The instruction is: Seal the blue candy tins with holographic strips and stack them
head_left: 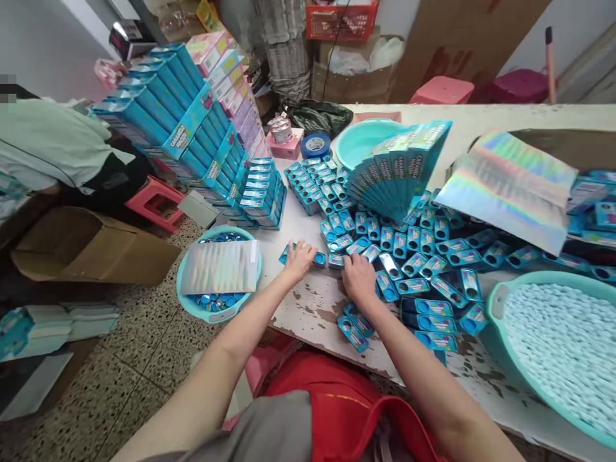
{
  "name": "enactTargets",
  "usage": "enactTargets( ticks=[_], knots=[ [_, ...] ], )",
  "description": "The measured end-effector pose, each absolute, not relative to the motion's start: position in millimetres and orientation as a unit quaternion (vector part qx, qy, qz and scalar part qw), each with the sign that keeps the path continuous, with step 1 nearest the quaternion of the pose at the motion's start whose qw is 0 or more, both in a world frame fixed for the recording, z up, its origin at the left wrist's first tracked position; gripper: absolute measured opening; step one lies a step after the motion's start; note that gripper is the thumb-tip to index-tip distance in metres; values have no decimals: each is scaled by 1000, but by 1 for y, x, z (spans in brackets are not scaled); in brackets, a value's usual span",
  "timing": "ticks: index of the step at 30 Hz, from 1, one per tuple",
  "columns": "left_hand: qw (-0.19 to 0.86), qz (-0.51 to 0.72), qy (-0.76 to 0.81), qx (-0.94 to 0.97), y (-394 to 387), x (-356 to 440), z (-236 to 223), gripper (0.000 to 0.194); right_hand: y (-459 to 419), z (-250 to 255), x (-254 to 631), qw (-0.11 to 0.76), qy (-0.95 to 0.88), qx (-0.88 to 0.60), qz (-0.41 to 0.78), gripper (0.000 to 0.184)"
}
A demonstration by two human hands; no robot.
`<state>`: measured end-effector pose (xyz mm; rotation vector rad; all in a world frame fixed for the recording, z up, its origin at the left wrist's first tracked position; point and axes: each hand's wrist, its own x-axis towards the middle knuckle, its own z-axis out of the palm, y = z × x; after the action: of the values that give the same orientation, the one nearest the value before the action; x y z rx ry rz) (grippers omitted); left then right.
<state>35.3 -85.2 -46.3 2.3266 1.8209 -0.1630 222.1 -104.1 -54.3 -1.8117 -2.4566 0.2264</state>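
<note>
My left hand (299, 258) is closed over a small blue box (319, 258) lying on the worn white table (303, 308); parts of blue packaging show on both sides of the fingers. Just to its right, my right hand (360, 277) has its fingers bent and pressed together at the near edge of the spread boxes. Its fingertips touch a small blue box (335, 260), partly covered by the hand. Many similar boxes with round dark openings, such as one blue box (389, 265), lie around it. Two or so more boxes (353, 332) sit below my right wrist.
A fan of flat blue cartons (399, 167) stands on the boxes. At right is a turquoise basin (495, 321) of pale wrapped pieces; at left, another basin (216, 316) under a shiny sheet (221, 266). Stacked display boxes (178, 128) rise behind. A person's sleeve (58, 138) shows far left.
</note>
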Motion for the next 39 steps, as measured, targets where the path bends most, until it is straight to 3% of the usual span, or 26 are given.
enactTargets(
  ticks=[6, 10, 14, 21, 24, 27, 32, 39],
  knots=[
    [123, -38, 543, 830, -82, 12, -38, 53, -101, -58, 214, 42, -817, -575, 23, 15],
    [157, 24, 666, 729, -83, -8, -37, 53, -99, -59, 208, 22, -821, -569, 33, 16],
    [272, 16, 758, 593, -88, -12, -48, 67, -99, -58, 196, 19, -814, -579, 38, 17],
    [394, 79, 705, 585, -91, 7, -53, 60, -105, -67, 158, 93, -725, -672, 117, 12],
    [363, 51, 664, 652, -90, -9, -46, 73, -115, -75, 163, 184, -720, -648, 164, 20],
    [278, 16, 552, 786, -80, -21, -44, 82, -128, -85, 175, 274, -704, -629, 183, 42],
    [259, -17, 369, 893, -62, -15, -58, 81, -132, -101, 178, 266, -667, -645, 260, 50],
    [269, -30, 427, 863, -73, -10, -64, 76, -111, -99, 176, 274, -666, -613, 327, 57]
  ],
)
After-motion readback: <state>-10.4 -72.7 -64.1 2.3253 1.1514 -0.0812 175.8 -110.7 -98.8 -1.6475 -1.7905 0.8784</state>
